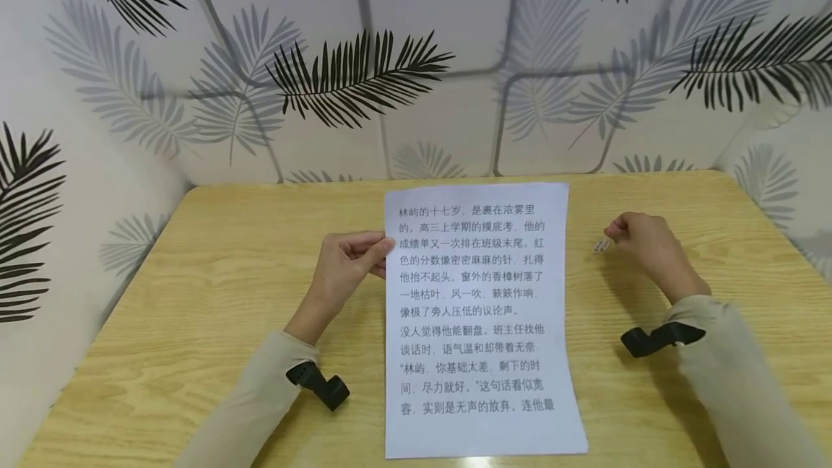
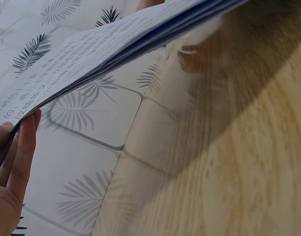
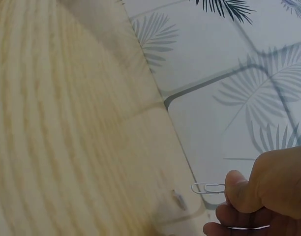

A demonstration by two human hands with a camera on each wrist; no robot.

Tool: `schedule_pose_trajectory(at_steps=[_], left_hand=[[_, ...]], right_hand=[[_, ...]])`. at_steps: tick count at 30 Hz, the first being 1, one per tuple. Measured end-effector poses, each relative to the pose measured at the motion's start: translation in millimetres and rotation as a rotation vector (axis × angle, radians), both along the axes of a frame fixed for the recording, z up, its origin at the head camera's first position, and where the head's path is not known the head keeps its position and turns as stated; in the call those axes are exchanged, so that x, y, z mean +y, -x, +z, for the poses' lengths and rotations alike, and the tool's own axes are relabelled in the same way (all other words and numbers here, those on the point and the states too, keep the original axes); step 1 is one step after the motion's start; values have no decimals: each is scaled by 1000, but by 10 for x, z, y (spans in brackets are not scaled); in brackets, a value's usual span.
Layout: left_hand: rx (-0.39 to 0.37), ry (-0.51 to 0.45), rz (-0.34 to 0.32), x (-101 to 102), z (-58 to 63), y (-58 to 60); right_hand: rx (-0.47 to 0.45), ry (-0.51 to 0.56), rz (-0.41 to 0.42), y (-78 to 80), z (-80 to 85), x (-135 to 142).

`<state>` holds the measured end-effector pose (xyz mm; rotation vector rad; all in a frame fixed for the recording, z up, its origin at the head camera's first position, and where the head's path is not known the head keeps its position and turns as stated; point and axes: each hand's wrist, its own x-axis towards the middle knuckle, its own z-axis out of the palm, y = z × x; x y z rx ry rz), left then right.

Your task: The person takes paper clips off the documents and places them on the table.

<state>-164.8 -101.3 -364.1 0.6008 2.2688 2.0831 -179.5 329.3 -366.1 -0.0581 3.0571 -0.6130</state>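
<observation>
Several printed sheets of paper (image 1: pixel 477 309) form a stack, their layered edges visible in the left wrist view. My left hand (image 1: pixel 351 266) pinches the left edge of this stack, with the thumb on the printed face and fingers behind. The sheets (image 2: pixel 91 64) are lifted off the table and slant in the left wrist view. To the right of the paper, my right hand (image 1: pixel 646 248) pinches a silver wire paper clip (image 3: pixel 207 188) between thumb and index finger. The clip's rounded end sticks out from the fingertips, apart from the paper.
A glossy wood-grain table (image 1: pixel 260 237) lies beneath both hands and reflects them. Behind it rises a wall covering (image 1: pixel 442 136) with a leaf pattern. Each wrist wears a black camera strap (image 1: pixel 318 385). A small blurred mark (image 3: pixel 179 199) shows on the tabletop near the clip.
</observation>
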Motion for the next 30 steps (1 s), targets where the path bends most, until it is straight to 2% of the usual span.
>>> schedule_pose_trajectory(at_steps=[13,17,20,23,27,28,30], left_hand=[[24,-9,-17,-16,7,-5],[23,-11,-19,-14,2,-12],[17,-12,-11,-15,-14,-22],[8,-9,5,-24,-25,-36],[8,-6,23,-26,-26,-40],[10,-7,23,-23,-26,-38],[3,-10,20,-13,-30,-38]], right_hand=[[-19,7,-38,0,-76,55],[38,33,-57,-9,-99,37],[103,161,-15,-46,-110,-76],[85,454,143,-121,-112,-291],[-16,844,348,-309,-111,-515],[-15,894,379,-361,-115,-539],[-16,914,387,-461,-115,-560]])
